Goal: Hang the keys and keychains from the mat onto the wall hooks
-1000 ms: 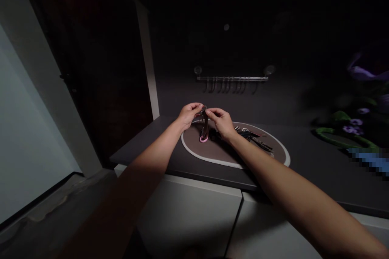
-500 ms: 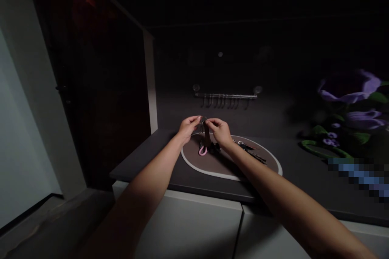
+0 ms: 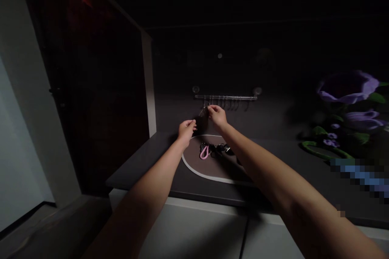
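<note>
Head view: right hand pinches key bunch, best held steady beside hooked rail; left hand lower, grip unclear.

The metal bunch at the right fingers is blurred.

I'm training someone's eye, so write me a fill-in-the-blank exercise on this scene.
The keys are in the ____ hand.
The hand farther from the hook rail is the ____ one.
The looped strap lying on the mat is coloured ____.
The largest flower is coloured ____.
Missing words: right; left; pink; purple.
</note>
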Demonstrator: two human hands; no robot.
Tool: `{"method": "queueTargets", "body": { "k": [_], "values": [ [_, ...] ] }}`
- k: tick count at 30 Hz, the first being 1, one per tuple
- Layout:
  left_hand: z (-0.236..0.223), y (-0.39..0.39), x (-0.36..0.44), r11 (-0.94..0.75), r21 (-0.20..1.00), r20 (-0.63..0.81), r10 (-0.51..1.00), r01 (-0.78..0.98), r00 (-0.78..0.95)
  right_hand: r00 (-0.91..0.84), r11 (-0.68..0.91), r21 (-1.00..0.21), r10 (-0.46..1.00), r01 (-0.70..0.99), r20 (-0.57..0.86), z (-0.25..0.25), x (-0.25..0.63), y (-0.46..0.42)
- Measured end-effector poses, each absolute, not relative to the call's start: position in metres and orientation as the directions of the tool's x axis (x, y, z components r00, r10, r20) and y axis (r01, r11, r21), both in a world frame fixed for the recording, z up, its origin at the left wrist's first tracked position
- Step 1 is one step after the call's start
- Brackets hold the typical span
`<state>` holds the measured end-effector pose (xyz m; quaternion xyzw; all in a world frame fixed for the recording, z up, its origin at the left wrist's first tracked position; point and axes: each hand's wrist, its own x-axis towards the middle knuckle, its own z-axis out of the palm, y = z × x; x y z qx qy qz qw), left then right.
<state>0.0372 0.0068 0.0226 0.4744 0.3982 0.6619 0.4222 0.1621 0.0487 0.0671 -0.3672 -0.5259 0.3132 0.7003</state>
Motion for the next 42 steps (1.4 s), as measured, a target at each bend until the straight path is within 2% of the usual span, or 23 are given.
{"method": "queueTargets", "body": {
  "k": [6,17,22,27,35,42],
  "values": [
    [0.023,0.008,0.036,-0.309,0.931,0.269,0.941,-0.194,-0.206,0.304,0.463,-0.866,0.866,-0.189,0.396,0.072,0.148,0.065],
    [0.022,0.011,0.036,-0.263,0.955,0.217,0.936,-0.139,-0.276,0.347,0.372,-0.878,0.900,-0.301,0.263,0.067,0.142,0.064],
    [0.020,0.012,0.035,-0.237,0.967,0.204,0.940,-0.091,-0.274,0.367,0.349,-0.909,0.895,-0.227,0.252,0.059,0.144,0.073],
    [0.018,0.012,0.035,-0.201,0.977,0.179,0.950,-0.064,-0.258,0.358,0.386,-0.921,0.869,-0.060,0.341,0.053,0.151,0.085],
    [0.019,0.005,0.036,-0.173,0.984,0.162,0.965,-0.034,-0.208,0.240,0.361,-0.931,0.909,-0.048,0.340,0.055,0.158,0.068],
    [0.017,0.001,0.037,-0.161,0.985,0.165,0.983,0.055,-0.079,0.125,0.327,-0.945,0.938,-0.007,0.324,0.057,0.172,0.023]
  ]
}}
